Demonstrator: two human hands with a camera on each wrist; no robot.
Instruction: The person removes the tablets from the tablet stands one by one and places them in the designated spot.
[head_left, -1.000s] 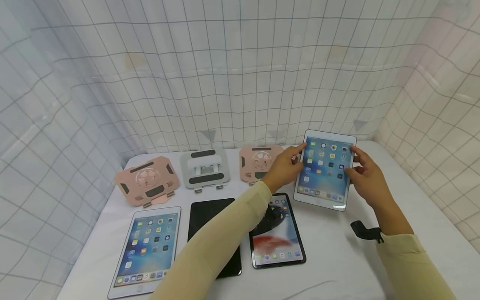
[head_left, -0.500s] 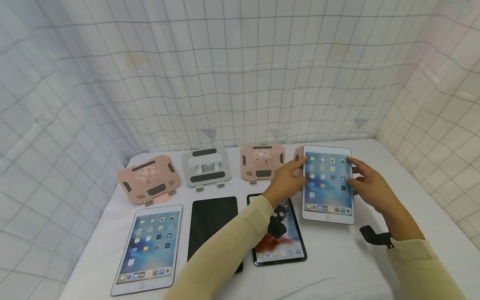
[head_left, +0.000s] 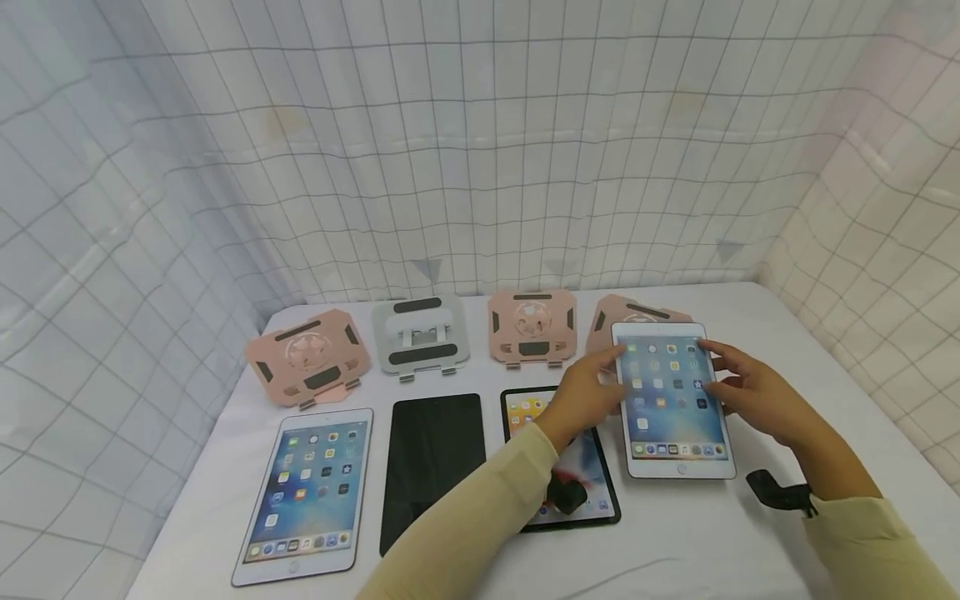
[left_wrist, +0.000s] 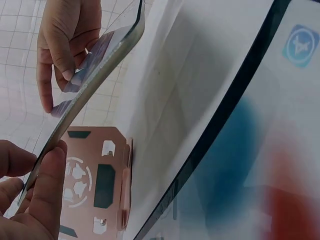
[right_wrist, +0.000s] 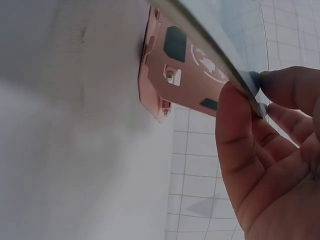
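A white-framed tablet (head_left: 678,408) with a lit home screen is held above the right part of the table. My left hand (head_left: 587,392) pinches its left edge, thumb on the front. On the opposite edge my right hand (head_left: 757,393) pinches it the same way. Both wrist views show the tablet edge-on and tilted, its lower side apart from the cloth. Behind its upper end stands a pink tablet stand (head_left: 637,310), partly hidden. Beneath my left forearm lies a black-framed tablet (head_left: 592,467) with a lit screen, partly covered.
Farther left lie a dark-screened tablet (head_left: 431,454) and another white tablet (head_left: 307,492). Along the back are a tilted pink stand (head_left: 309,357), a grey stand (head_left: 420,335) and another pink stand (head_left: 532,327). A grid-patterned curtain (head_left: 480,167) encloses the table's back and sides.
Both hands have brought the white tablet down and nearer, slightly right, so the rightmost pink stand shows more behind it. The other tablets and stands have stayed in place on the table.
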